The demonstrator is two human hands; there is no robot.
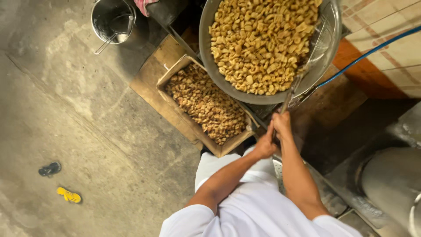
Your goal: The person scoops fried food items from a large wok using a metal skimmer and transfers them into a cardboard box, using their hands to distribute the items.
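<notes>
1. Head cam, looking straight down: both hands are clenched on one long handle (287,102) that runs up into the wok (209,52). Left hand (264,145) sits lower on the shaft, right hand (282,125) just above it, the two touching.
2. Handle's far end goes under the snacks (263,41) at the wok's near-right rim; the tool head is hidden, so can't tell if it's a skimmer or a ladle.
3. Wok is wide, grey metal, heaped w/ pale yellow fried curls. Prob. light apiece but heavy as a load, and brittle, so rough stirring could crush them.
4. Handle looks thin, stiff metal, likely greasy and slick. A two-hand hold low on the shaft seems right: gives leverage and keeps skin away from the pan, which may be hot.
5. Box (206,105), cardboard, sits just left of and partly under the wok rim, filled w/ darker brown pieces. Soft walls; would sag if lifted by one flap.
6. Pot (113,18) w/ a ladle stands well apart at top left. Blue hose (372,50) runs off right. Two sandals (59,182) lie on the floor (66,109).
</notes>
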